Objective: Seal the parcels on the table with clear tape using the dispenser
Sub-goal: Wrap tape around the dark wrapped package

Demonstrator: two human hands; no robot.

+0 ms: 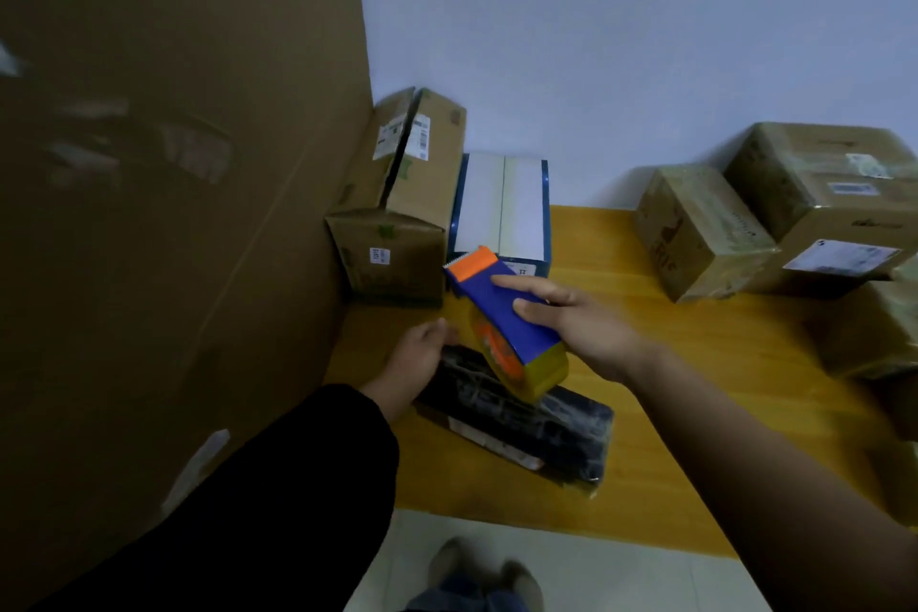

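A flat dark parcel [536, 427] wrapped in black plastic lies on the yellow table [695, 363] near its front edge. My right hand [581, 323] grips a blue and orange tape dispenser [501, 313] that carries a roll of tape and rests its lower end on the parcel. The dispenser's orange tip points up and to the left. My left hand [422, 358], in a black sleeve, holds the parcel's far left end with its fingers curled over the edge.
A very large cardboard sheet [174, 214] fills the left side. A brown carton [402, 199] and a blue and white box [501, 209] stand against the wall. Several taped cardboard parcels [795, 214] sit at the right. Floor tiles [571, 567] and shoes show below.
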